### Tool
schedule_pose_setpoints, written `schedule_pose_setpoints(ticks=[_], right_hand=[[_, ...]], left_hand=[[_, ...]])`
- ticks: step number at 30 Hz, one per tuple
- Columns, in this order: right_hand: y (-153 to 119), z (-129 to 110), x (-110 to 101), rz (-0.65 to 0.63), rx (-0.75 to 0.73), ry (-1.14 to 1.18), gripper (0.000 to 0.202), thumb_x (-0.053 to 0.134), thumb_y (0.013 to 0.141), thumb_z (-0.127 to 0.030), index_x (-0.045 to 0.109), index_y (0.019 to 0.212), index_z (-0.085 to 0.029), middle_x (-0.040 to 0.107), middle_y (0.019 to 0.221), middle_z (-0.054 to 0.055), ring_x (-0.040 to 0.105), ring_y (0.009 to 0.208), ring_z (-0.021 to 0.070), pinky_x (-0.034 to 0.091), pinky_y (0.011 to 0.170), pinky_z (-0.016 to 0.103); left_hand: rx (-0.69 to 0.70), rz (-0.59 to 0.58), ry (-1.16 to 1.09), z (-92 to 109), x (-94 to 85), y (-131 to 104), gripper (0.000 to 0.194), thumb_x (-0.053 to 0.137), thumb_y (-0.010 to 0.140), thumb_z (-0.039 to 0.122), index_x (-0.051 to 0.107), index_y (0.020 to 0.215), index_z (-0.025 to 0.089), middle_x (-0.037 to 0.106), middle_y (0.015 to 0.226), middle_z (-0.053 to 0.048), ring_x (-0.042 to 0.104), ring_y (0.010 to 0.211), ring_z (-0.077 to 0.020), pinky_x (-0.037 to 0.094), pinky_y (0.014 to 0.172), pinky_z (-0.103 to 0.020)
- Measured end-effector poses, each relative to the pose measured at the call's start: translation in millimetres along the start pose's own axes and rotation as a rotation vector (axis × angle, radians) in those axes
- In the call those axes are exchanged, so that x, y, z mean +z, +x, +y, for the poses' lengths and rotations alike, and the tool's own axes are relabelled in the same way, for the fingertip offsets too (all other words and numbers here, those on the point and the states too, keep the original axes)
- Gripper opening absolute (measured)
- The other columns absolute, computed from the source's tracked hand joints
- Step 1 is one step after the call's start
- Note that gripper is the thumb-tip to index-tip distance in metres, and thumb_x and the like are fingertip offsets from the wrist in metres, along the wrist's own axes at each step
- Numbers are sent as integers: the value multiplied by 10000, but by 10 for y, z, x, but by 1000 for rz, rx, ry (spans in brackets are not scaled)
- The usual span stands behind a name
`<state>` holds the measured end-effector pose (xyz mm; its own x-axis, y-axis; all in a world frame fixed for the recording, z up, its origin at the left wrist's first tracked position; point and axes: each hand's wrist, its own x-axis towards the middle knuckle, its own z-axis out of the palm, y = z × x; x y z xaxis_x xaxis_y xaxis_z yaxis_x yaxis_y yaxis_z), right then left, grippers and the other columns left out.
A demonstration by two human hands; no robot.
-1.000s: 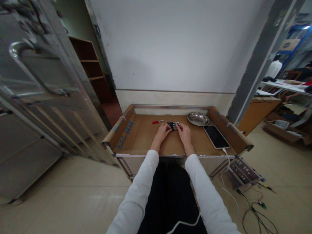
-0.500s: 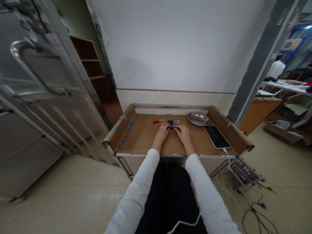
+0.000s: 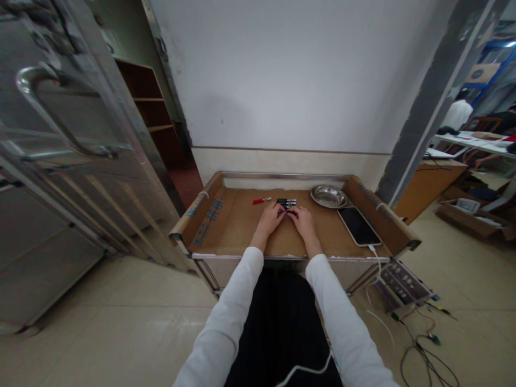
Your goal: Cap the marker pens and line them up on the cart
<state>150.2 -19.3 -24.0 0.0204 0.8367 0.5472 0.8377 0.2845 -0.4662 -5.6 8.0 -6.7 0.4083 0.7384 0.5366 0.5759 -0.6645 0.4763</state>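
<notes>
Several black markers (image 3: 286, 201) lie side by side in a small row at the middle of the cardboard-lined cart top. Just at the near side of that row, my left hand (image 3: 271, 219) is closed, fingertips pinching the left end of a dark marker. My right hand (image 3: 301, 220) pinches the same marker from the right, its fingertips nearly meeting those of my left. Most of this marker is hidden by the fingers. Apart from the row, to the left, a red marker (image 3: 261, 201) with a pale end lies on the cardboard.
A shiny metal bowl (image 3: 328, 196) sits at the back right of the cart. In front of it lies a phone (image 3: 358, 226) with a white cable (image 3: 378, 260) hanging over the edge. Raised cardboard sides (image 3: 197, 215) border the surface. A wall (image 3: 282, 80) stands behind.
My fingertips have drawn slightly closer together and toward me at the near side of the row. The bowl, phone and red marker have not moved.
</notes>
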Motion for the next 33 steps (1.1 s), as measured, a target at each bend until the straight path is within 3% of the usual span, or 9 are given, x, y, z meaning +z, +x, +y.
schedule_pose_setpoints(ticks=[8,13,19,24,29,33], right_hand=[[-10,-23,-26,25,42,5,176,575,830,-208,642,992,-188,651,978,85,567,910,223,426,837,347],[-25,-109,-87,46,89,-56,229,444,861,-141,650,956,-171,608,978,104,541,895,214,395,821,324],[-29,-211,-136,-45,223,-233,229,420,878,-185,646,888,-154,597,961,115,528,924,216,351,817,320],[-37,-235,-149,-78,175,-267,192,444,859,-171,630,907,-169,606,996,92,516,965,211,330,829,311],[-43,-234,-159,-78,170,-236,184,458,839,-146,630,899,-178,597,1009,88,511,966,213,328,821,310],[-46,-237,-167,-78,180,-223,201,446,848,-146,641,882,-187,593,988,82,515,953,206,330,821,307]], left_hand=[[-72,1,79,2,7,-8,80,553,813,120,552,874,172,553,911,-60,554,846,-188,459,822,-345],[-74,5,106,-5,30,-11,40,566,834,198,560,804,172,557,874,-68,557,836,-198,454,821,-349],[-89,-20,190,32,21,-8,119,486,878,208,593,857,161,590,928,-96,572,886,-203,447,857,-344],[-113,-57,310,103,-16,5,189,423,905,221,599,906,152,612,967,-108,578,919,-207,441,863,-330],[-367,182,428,118,-55,-11,245,364,896,181,579,992,112,611,1024,-163,565,1010,-257,427,886,-377],[-549,318,447,59,-34,-48,360,393,845,132,500,1184,79,530,1249,-214,480,1194,-299,384,971,-434]])
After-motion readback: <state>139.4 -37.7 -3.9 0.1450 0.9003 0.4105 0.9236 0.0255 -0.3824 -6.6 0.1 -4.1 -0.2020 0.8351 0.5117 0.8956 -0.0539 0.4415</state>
